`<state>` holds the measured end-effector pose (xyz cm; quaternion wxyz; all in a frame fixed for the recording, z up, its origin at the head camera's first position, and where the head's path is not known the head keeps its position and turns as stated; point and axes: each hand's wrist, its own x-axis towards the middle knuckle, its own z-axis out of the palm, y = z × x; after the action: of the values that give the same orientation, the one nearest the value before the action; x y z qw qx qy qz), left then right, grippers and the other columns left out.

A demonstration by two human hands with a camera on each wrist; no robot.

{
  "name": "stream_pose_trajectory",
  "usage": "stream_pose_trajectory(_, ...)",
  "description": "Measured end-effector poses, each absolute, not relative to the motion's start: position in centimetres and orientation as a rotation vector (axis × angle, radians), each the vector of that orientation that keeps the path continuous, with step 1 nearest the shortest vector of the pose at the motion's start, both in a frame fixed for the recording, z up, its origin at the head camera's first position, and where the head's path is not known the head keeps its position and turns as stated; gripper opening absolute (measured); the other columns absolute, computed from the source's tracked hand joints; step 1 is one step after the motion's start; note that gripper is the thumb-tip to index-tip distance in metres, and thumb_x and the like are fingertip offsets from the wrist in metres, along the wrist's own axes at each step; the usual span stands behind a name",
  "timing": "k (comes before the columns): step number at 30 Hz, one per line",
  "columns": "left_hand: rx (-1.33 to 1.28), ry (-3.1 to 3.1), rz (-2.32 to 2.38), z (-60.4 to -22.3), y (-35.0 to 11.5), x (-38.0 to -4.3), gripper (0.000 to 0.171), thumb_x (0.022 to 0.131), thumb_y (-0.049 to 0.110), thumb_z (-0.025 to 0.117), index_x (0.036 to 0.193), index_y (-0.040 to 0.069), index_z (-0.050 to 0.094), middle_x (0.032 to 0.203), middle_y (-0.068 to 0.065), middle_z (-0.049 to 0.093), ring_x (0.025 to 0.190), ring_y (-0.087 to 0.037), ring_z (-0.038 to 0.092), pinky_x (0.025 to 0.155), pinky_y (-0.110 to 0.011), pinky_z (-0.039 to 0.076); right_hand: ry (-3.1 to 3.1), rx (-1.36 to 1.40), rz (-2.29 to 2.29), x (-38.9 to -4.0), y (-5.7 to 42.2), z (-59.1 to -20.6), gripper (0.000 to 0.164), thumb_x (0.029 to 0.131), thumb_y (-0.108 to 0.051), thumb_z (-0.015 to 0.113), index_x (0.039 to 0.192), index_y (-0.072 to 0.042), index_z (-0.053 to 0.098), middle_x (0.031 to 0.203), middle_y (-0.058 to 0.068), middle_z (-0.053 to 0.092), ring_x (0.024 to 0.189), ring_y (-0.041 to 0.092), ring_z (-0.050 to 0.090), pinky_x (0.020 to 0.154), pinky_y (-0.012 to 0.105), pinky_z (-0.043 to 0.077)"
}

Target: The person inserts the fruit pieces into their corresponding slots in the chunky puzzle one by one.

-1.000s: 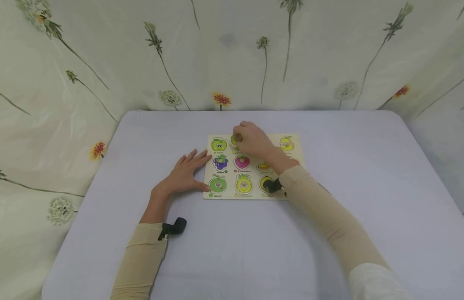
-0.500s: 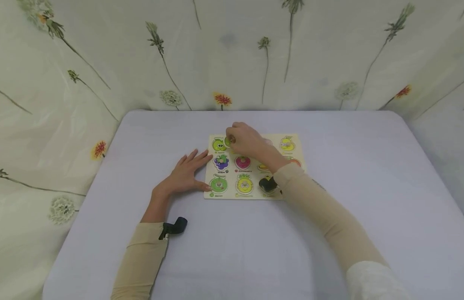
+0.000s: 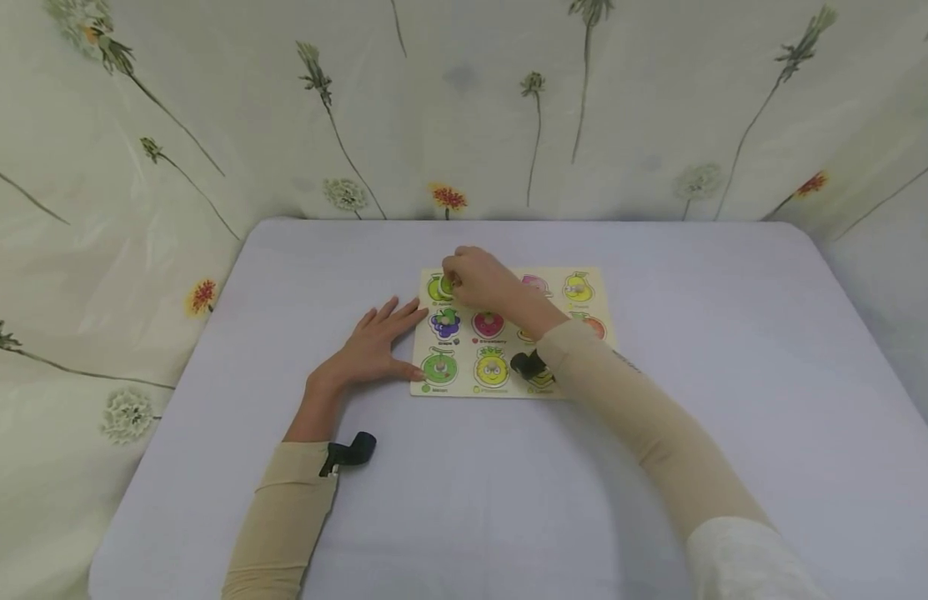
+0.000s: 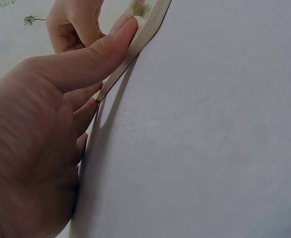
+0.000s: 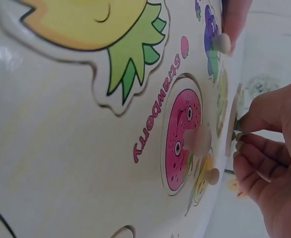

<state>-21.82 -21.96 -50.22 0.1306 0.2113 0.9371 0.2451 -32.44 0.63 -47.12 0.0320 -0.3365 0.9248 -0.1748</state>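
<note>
A wooden knob puzzle board (image 3: 471,390) with fruit pictures lies on the table. My right hand (image 3: 482,282) pinches a green puzzle piece (image 3: 446,288) by its knob, over the apple picture at the board's far left corner. In the right wrist view, that puzzle piece (image 5: 232,121) shows edge-on beside my fingertips. My left hand (image 3: 372,346) rests at the board's left edge, fingers spread and straight. Its thumb (image 4: 93,59) touches the near left corner. The strawberry piece (image 5: 182,139) and grape piece (image 3: 444,323) sit in the board.
Melon (image 3: 439,367), pineapple (image 3: 492,368) and pear (image 3: 579,287) pieces also lie in the board. A white cloth covers the table (image 3: 448,492). Behind it hangs a flower-printed curtain (image 3: 464,108). My right forearm (image 3: 621,392) and its wrist camera (image 3: 527,364) hide some of the board.
My right hand has moved left with the green puzzle piece, from the top middle of the board to the apple picture. The left hand has stayed at the board's edge.
</note>
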Motion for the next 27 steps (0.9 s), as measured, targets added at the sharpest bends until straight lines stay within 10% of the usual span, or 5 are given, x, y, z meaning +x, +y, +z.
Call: stream_pose_trajectory(27, 0.608, 2.717, 0.721, -50.6, -22.1, -22.2, 0.104, 0.074, 0.053, 0.081, 0.158, 0.026, 0.026, 0.169, 0.004, 0.014, 0.158, -0.026, -0.001, 0.127, -0.053, -0.002, 2.776, -1.027, -0.447, -32.3, -1.1, -47.0, 0.016, 0.091, -0.005, 0.058, 0.104, -0.009, 0.067, 0.097, 0.006, 0.058, 0.088, 0.020, 0.053, 0.081, 0.031, 0.049)
